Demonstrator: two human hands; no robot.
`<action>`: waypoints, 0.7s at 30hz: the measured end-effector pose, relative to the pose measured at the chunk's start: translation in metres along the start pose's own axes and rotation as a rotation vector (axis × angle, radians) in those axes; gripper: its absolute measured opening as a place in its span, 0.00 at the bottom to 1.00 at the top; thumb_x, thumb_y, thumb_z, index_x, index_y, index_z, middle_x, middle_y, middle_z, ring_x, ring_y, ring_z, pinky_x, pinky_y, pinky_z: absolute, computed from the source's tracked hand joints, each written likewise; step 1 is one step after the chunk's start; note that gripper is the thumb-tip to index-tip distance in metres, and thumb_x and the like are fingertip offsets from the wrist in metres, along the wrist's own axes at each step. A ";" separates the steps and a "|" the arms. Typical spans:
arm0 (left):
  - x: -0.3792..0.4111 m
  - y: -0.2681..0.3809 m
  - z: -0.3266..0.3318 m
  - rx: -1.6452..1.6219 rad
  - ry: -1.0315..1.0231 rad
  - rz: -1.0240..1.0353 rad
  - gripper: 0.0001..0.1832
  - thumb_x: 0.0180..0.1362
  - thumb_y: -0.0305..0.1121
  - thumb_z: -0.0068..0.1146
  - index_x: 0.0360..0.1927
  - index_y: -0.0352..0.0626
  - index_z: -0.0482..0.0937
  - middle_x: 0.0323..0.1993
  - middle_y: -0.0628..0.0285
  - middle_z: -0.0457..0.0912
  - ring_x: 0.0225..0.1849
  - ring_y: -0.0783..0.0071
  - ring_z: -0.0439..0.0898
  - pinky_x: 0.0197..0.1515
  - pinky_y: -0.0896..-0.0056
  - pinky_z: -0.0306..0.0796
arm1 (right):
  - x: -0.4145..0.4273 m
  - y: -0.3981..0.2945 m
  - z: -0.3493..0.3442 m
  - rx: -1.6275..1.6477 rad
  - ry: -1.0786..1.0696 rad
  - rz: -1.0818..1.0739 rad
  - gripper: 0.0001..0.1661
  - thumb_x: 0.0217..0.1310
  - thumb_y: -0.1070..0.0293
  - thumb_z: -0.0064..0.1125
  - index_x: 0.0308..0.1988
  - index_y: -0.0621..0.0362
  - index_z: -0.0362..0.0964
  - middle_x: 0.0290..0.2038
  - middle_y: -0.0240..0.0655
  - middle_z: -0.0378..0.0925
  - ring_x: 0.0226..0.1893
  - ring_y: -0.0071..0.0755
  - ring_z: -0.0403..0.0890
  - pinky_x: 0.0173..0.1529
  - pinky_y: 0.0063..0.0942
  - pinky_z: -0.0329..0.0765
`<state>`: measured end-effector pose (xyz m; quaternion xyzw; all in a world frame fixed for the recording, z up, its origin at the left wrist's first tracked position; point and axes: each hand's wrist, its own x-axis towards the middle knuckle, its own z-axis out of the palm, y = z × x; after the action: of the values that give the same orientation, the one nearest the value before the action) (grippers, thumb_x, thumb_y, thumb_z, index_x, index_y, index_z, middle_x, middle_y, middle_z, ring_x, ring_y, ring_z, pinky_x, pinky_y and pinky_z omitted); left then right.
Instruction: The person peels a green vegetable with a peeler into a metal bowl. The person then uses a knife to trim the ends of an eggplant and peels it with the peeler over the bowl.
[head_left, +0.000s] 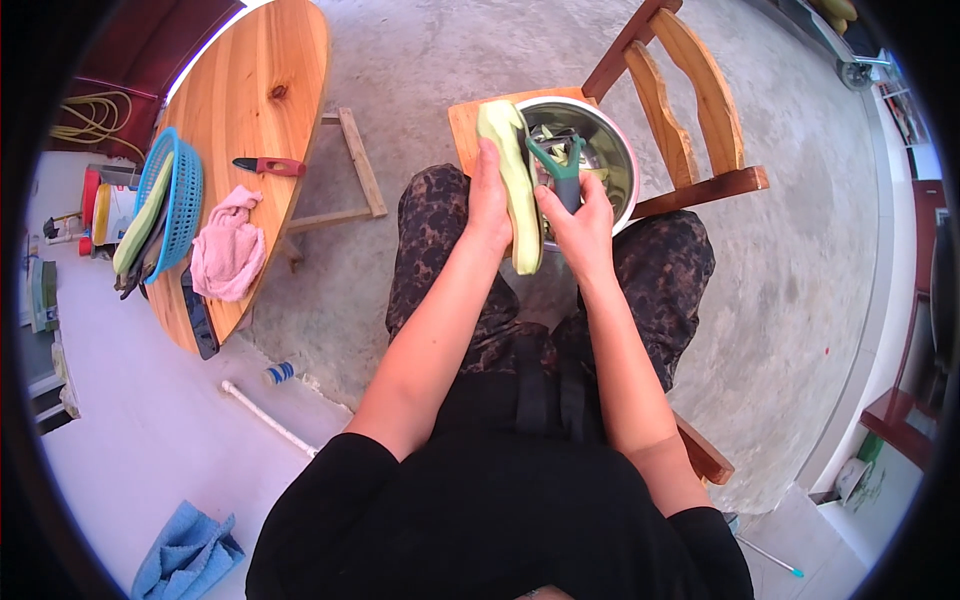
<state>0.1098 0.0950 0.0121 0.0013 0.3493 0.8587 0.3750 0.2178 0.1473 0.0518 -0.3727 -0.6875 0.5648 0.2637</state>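
My left hand (489, 196) grips a long, mostly peeled eggplant (517, 184) from its left side. Its flesh is pale green, and a dark strip of skin shows along the right edge. A green Y-shaped peeler (559, 159) with a dark handle is held in my right hand (583, 225), its head close beside the eggplant; whether the blade touches is unclear. Below the peeler, a stainless steel bowl (624, 142) holds pale and dark peelings (596, 159). The bowl rests on the seat of a wooden chair (463, 124) between my knees.
On the left, a wooden table (255, 82) bears a knife with a red handle (279, 166), a pink cloth (229, 247) and a blue plastic basket (180, 202) of eggplants (146, 225), one peeled. A blue cloth (187, 551) lies at lower left. The chair's backrest (705, 97) rises beyond the bowl.
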 end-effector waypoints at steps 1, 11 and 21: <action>-0.002 -0.003 -0.003 0.024 -0.115 0.014 0.29 0.64 0.58 0.44 0.54 0.42 0.68 0.44 0.62 0.76 0.42 0.72 0.77 0.44 0.67 0.75 | 0.001 -0.002 0.003 0.001 -0.002 -0.001 0.21 0.49 0.65 0.66 0.40 0.65 0.70 0.33 0.45 0.78 0.35 0.38 0.80 0.43 0.32 0.74; -0.008 -0.008 -0.005 0.040 -0.095 0.030 0.35 0.60 0.63 0.43 0.53 0.39 0.71 0.43 0.58 0.78 0.44 0.69 0.78 0.50 0.65 0.74 | 0.001 -0.002 0.005 -0.152 0.059 -0.165 0.22 0.46 0.72 0.59 0.44 0.66 0.68 0.34 0.50 0.77 0.36 0.48 0.80 0.43 0.35 0.75; -0.013 0.020 -0.016 0.041 -0.019 -0.060 0.36 0.60 0.66 0.41 0.50 0.40 0.72 0.38 0.58 0.79 0.36 0.71 0.78 0.42 0.70 0.75 | 0.008 0.001 -0.018 -0.286 0.096 -0.103 0.23 0.56 0.62 0.63 0.47 0.67 0.72 0.32 0.42 0.80 0.33 0.30 0.79 0.41 0.28 0.74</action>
<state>0.1020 0.0678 0.0149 0.0066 0.3630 0.8397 0.4039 0.2273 0.1641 0.0542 -0.3971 -0.7657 0.4284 0.2693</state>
